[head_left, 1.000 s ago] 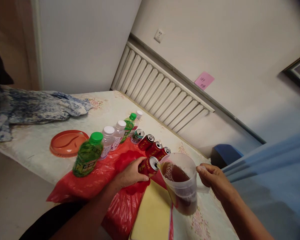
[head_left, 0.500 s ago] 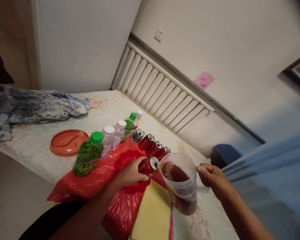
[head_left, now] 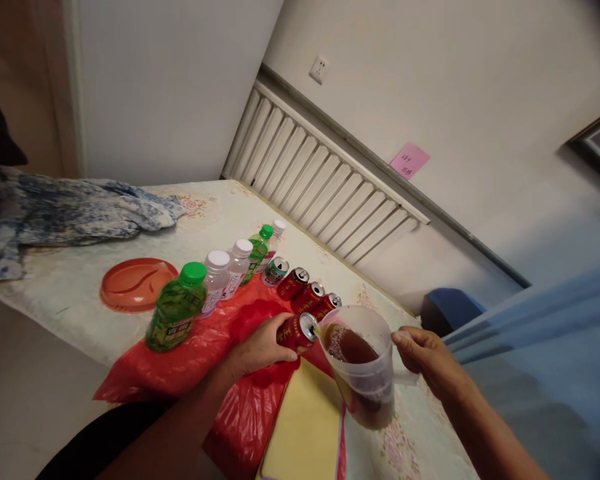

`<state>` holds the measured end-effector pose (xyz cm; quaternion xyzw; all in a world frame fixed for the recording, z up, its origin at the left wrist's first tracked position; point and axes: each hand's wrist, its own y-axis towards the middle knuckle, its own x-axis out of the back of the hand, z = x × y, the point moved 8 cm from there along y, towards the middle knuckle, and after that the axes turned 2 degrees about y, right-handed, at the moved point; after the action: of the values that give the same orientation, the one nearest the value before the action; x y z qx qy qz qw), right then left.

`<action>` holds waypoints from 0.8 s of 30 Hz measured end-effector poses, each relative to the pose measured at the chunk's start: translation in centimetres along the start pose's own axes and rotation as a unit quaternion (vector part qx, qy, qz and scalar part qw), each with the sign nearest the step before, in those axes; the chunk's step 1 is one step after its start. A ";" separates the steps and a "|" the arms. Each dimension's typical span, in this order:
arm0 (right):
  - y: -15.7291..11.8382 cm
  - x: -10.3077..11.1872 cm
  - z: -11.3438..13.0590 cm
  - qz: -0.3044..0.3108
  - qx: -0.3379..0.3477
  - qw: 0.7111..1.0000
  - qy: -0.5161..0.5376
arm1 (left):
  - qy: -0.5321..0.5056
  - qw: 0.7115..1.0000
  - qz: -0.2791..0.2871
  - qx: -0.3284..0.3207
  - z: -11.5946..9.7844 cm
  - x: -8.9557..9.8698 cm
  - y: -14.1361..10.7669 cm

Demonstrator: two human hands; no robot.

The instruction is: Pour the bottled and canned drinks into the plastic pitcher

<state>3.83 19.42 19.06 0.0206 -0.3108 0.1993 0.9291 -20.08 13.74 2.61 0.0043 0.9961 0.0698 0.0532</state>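
My left hand (head_left: 267,345) is closed around a red drink can (head_left: 296,332), its opened top facing the rim of a clear plastic measuring jug (head_left: 363,393). The jug's spout touches or nearly touches the can's mouth, and a thin yellowish stream shows between them. Brown liquid (head_left: 355,345) with bubbles on one side fills part of the jug. Wrapped around the jug's handle is my right hand (head_left: 425,357). Just beyond the held can stand three more red cans (head_left: 315,295) and a green-and-silver can (head_left: 275,271), all with opened tops.
Green-capped bottles (head_left: 177,310) and white-capped bottles (head_left: 215,280) stand in a row on a red plastic bag (head_left: 230,417). A yellow book or folder (head_left: 305,427) lies in front. Left are an orange lid (head_left: 137,285) and patterned cloth (head_left: 90,210). A radiator (head_left: 315,167) lines the wall.
Almost nothing differs. Both hands, the can and the jug keep the same position, with the thin stream still between can and jug.
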 end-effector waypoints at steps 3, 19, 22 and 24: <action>0.0 -0.1 0.1 0.003 -0.001 1.000 0.001 | -0.001 1.000 0.002 -0.002 -0.1 0.0 0.0; -0.1 -0.1 0.0 0.007 -0.001 1.000 0.002 | 0.004 1.000 0.003 -0.003 -0.2 0.0 -0.1; -0.1 -0.2 0.1 0.006 -0.002 1.000 0.004 | -0.008 1.000 0.010 -0.002 -0.2 -0.1 -0.1; -0.1 -0.2 0.1 0.007 0.000 1.000 0.001 | -0.012 1.000 0.010 0.000 -0.1 -0.1 -0.1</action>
<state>3.67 19.23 19.07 0.0178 -0.3101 0.2056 0.9281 -19.97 13.63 2.71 0.0156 0.9953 0.0706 0.0648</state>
